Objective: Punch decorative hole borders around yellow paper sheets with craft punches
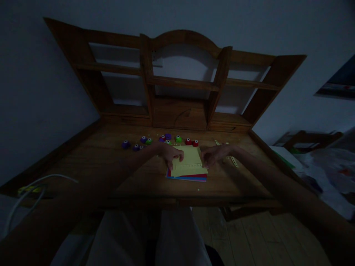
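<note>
A sheet of yellow paper [188, 155] lies on top of a stack of coloured paper [188, 178], whose red, blue and pinkish edges show at the near side. A line of small marks or holes crosses the yellow sheet near its lower part. My left hand [171, 155] is closed at its left side, fingers curled over the edge. At the right edge my right hand [213, 154] is closed with its fingertips pinching the sheet. Beyond the paper stand several small craft punches in purple [125, 144], green [178, 139] and red [188, 142], with white tops.
Punched yellow strips [234, 161] lie right of my right hand, and small paper bits are scattered about. A wooden shelf unit [180, 85] rises at the back of the wooden desk [111, 159]. A white cable [55, 176] curls at the left front. The room is dim.
</note>
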`<state>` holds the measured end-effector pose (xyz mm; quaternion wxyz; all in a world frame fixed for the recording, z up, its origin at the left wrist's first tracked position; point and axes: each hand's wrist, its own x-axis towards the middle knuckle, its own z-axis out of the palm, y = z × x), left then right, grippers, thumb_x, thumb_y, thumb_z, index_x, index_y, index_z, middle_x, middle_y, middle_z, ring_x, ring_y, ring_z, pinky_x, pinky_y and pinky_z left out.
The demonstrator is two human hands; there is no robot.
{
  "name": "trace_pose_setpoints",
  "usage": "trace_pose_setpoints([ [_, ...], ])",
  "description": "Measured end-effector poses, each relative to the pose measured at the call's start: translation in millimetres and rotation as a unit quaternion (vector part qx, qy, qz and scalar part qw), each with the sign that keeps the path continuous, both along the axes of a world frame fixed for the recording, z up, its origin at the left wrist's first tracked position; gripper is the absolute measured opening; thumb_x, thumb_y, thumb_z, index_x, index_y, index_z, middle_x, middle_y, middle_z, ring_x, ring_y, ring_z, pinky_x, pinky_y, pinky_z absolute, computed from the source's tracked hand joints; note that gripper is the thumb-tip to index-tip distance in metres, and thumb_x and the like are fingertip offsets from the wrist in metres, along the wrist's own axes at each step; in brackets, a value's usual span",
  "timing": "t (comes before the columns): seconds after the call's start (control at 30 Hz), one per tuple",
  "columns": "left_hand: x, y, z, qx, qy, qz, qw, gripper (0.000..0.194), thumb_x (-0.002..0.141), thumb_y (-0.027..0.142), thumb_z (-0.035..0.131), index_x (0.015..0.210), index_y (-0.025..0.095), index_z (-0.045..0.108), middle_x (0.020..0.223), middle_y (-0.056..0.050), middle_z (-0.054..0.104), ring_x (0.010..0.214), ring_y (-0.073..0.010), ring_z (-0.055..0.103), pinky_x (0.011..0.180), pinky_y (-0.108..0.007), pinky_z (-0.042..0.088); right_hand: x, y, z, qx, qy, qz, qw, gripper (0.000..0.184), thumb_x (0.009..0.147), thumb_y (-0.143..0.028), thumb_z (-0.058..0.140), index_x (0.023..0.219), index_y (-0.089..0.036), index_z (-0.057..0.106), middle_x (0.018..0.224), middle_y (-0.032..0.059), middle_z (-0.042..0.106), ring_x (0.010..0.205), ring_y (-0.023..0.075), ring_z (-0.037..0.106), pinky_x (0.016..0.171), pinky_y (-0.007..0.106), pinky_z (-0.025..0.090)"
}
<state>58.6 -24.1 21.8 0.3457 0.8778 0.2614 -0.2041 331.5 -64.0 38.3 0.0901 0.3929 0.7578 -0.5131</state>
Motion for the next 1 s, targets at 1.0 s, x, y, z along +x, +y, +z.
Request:
trace_pose_setpoints([
  [1.0, -26.2, -7.1, -27.6, -0.036, -0.218, 0.068, 0.973, 0.047, 0.061, 0.036, 0.077, 0.098, 0.019, 0.052, 0.089, 0.001, 0.049, 0.081, -0.0150, 0.047, 0.072, -0.026, 0.040, -91.9, -48.1, -58.2, 0.268, 0.292, -0.090, 0.914, 0.021, 0.082, -0.039, 0.065, 0.088, -0.019, 0.070, 0.091, 0.0040, 0.067, 0.086, 0.0174, 0.060, 0.077, 0.029, 0.046],
])
